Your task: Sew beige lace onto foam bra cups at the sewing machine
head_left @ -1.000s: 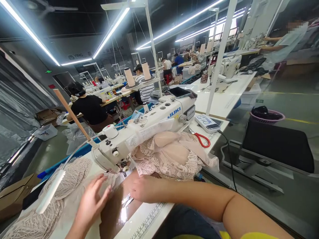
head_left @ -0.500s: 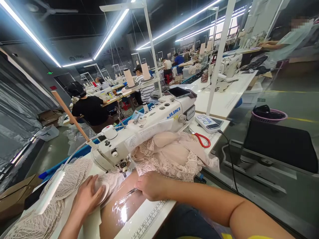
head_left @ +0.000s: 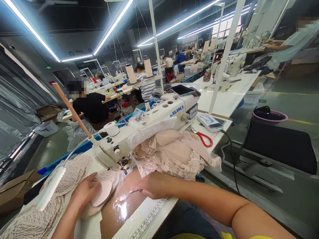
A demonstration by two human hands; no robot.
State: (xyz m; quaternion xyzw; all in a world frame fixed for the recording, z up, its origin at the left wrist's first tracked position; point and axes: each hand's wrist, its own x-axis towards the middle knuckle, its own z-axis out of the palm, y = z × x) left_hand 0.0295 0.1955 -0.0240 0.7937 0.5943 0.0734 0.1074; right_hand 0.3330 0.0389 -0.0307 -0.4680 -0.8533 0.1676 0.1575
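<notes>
My left hand (head_left: 84,191) is closed on the edge of a smooth beige oval pad (head_left: 102,194), its thumb lying on top. Lace fabric (head_left: 109,177) lies behind the pad, close to the needle area of the white sewing machine (head_left: 149,127). My right hand (head_left: 154,185) is in a fist around a thin, pointed metal tool (head_left: 134,192), whose tip points left over the shiny brown plastic-covered surface (head_left: 124,209). Whether the tool is tweezers or snips I cannot make out. Beside my right hand, a heap of beige lace garment pieces (head_left: 171,152) rests under the machine arm.
Stacked lace pieces (head_left: 72,174) lie left of the machine, below a lit lamp bar (head_left: 51,191). Red-handled scissors (head_left: 205,139) and a white control box (head_left: 209,122) sit to the right. A black-topped seat (head_left: 279,146) stands further right. Other people work at machines beyond.
My left hand has turned and drawn the pad slightly toward me, so more of its flat face shows. The metal tool in my right hand now points more level to the left.
</notes>
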